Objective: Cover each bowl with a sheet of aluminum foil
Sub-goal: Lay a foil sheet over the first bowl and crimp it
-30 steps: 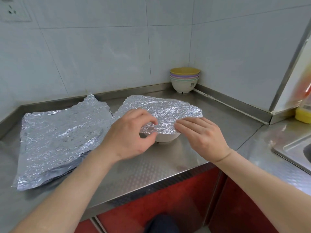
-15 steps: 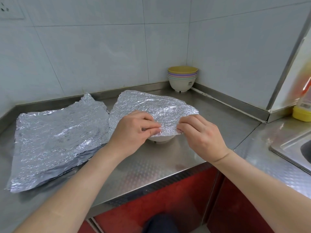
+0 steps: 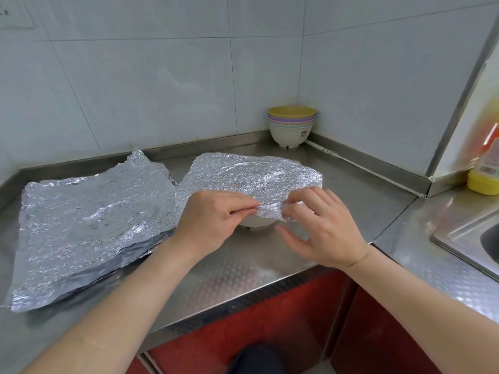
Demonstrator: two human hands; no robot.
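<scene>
A crinkled foil sheet [image 3: 251,176] lies over a white bowl [image 3: 256,222] in the middle of the steel counter; only the bowl's lower wall shows under the foil's near edge. My left hand [image 3: 213,220] pinches that near edge with curled fingers. My right hand [image 3: 321,228] pinches the same edge just to the right, its other fingers spread. A stack of several pastel bowls [image 3: 291,128], yellow on top, stands in the back corner. A pile of loose foil sheets [image 3: 89,222] lies on the left of the counter.
The steel counter [image 3: 243,276] ends in a front edge above red cabinet doors [image 3: 270,330]. A sink [image 3: 475,238] is set in at the right. A yellow bottle [image 3: 483,179] stands behind it. Tiled walls close the back and right.
Both hands stay at the foil's near edge over the bowl. The foil edge between them is folded further down, and my right hand's outer fingers have spread apart.
</scene>
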